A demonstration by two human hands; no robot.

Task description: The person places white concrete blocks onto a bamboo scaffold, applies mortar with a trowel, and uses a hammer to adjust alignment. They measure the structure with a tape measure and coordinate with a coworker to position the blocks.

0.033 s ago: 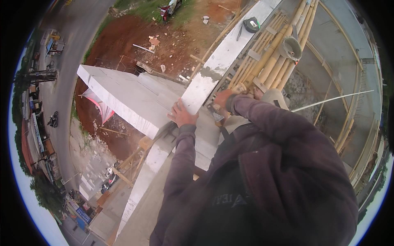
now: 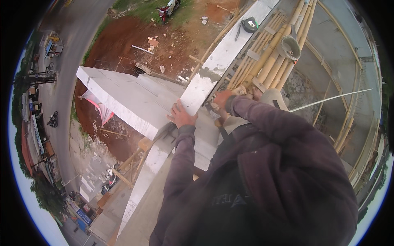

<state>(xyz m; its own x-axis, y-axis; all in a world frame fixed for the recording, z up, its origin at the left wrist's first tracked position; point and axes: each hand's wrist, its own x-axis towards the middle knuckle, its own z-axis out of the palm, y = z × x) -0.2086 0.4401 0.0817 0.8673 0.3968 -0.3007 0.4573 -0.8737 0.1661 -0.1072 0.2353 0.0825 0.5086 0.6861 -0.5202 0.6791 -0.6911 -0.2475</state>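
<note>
My left hand (image 2: 182, 117) lies with fingers spread on the near end of a long white block wall (image 2: 200, 92), its top smooth with a patch of grey mortar (image 2: 209, 74). On the wall's right side is my right hand (image 2: 223, 99), its fingers curled; whatever they grip is hidden. Just below it sits a small greyish object (image 2: 212, 111) that I cannot make out. Farther along the wall top rests a black round case (image 2: 249, 25), like a tape measure. A mortar-caked scoop (image 2: 289, 48) stands on the bamboo poles (image 2: 271, 53) to the right.
Left of my left hand, a pale block wall (image 2: 123, 92) juts out high above reddish ground (image 2: 111, 45). Another white wall top (image 2: 143, 180) runs toward me. My bare foot (image 2: 257, 94) is on the bamboo. A thin pale strip (image 2: 332, 99) sticks out rightward. A road (image 2: 67, 82) passes far below.
</note>
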